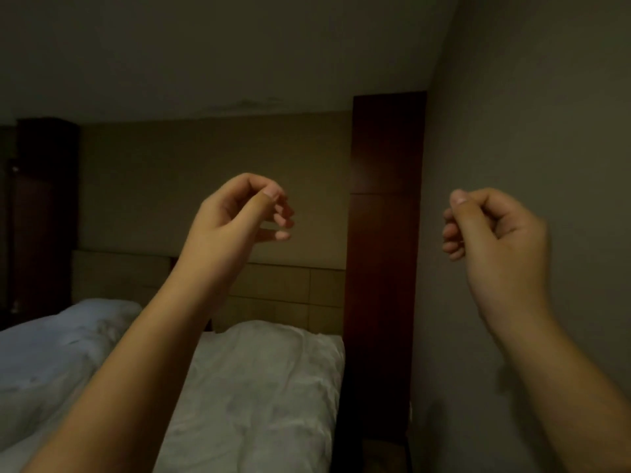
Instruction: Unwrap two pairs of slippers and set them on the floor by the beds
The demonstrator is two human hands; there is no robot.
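Two bare forearms enter from the lower edge and rise toward the middle of the view, well apart from each other. The left hand [239, 209] is raised in front of the beige wall [205, 186], its fingers loosely curled, the thumb tip resting against the forefinger; nothing can be seen in its grip. The right hand [495, 230] is raised at about the same height in front of the grey side wall [546, 114], its fingers curled inward toward the palm and the thumb laid over them; its grip likewise shows no contents. Below the left forearm lies a bed [266, 387] with crumpled white bedding, its head against a padded headboard [290, 288]. A second bed [51, 353], also in white, lies just beside it to the left. A dark red-brown wooden panel [386, 216] stands upright between the nearer bed and the grey wall. The slippers of the task appear nowhere in this view, and the floor is almost entirely out of frame. Lighting is dim throughout.
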